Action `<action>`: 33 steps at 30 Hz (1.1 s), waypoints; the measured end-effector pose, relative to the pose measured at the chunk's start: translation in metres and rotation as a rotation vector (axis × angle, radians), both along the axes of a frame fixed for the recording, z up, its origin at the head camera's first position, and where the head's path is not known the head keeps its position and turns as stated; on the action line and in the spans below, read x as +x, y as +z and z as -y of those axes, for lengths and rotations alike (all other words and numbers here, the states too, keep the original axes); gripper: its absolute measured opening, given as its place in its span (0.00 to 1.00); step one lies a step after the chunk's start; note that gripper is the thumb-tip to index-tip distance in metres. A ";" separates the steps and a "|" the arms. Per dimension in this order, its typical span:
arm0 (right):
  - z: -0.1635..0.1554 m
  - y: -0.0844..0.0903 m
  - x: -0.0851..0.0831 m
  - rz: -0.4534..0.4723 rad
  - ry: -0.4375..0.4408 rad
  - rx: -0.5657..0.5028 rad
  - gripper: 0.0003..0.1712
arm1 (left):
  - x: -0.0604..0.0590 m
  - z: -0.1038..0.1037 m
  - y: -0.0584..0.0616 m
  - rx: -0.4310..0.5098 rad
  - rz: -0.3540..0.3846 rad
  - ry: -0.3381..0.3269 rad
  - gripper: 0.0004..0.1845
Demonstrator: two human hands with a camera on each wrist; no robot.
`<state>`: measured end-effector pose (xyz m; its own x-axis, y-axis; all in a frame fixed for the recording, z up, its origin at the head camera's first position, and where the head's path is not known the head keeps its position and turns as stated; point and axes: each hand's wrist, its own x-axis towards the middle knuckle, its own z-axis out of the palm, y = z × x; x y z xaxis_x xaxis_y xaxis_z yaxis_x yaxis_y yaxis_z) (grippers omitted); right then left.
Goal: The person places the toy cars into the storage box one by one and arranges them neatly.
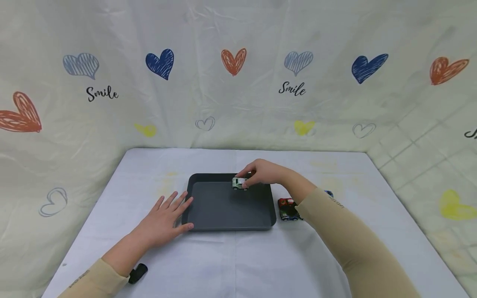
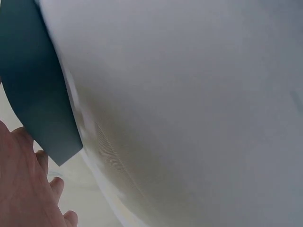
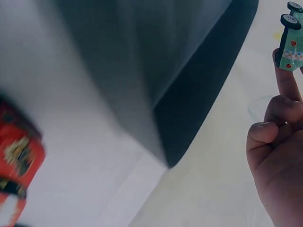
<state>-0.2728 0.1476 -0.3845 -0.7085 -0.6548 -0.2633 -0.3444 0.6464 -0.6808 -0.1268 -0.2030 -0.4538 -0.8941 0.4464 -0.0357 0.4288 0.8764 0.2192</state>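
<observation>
A dark grey rectangular tray [image 1: 227,207] lies on the white-covered table. Over its back right part, my right hand [image 1: 262,171] pinches a small light green toy car [image 1: 239,183] between thumb and fingers. The right wrist view shows the same toy car [image 3: 291,47] at the fingertips, with its wheels and a checkered band. My left hand [image 1: 164,219] is spread with straight fingers at the tray's left edge, the fingertips and thumb right at the rim. In the left wrist view, part of the left hand [image 2: 28,184] shows beside the tray's outer wall [image 2: 40,90].
Right of the tray sit several toy cars, among them a red one [image 1: 286,202] and a dark one [image 1: 288,214]. A blue one [image 1: 328,193] is partly hidden behind the right sleeve [image 1: 350,236]. A black object [image 1: 138,273] lies by the left wrist. A heart-printed curtain [image 1: 238,103] hangs behind.
</observation>
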 end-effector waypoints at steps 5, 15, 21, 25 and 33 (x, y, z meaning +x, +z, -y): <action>0.021 -0.001 -0.003 -0.003 0.021 0.008 0.22 | -0.001 0.001 -0.003 -0.015 -0.002 0.005 0.46; 0.055 -0.014 -0.004 0.057 0.100 0.024 0.22 | -0.003 -0.001 -0.001 -0.049 0.015 0.023 0.45; 0.076 -0.021 -0.001 0.026 0.158 0.102 0.21 | -0.005 -0.002 -0.002 -0.066 0.012 0.020 0.45; 0.087 -0.026 0.002 0.028 0.184 0.135 0.21 | -0.006 -0.003 -0.004 -0.073 0.016 0.020 0.46; 0.107 -0.039 0.009 -0.004 0.238 0.188 0.21 | -0.006 0.000 -0.007 -0.066 0.009 0.024 0.46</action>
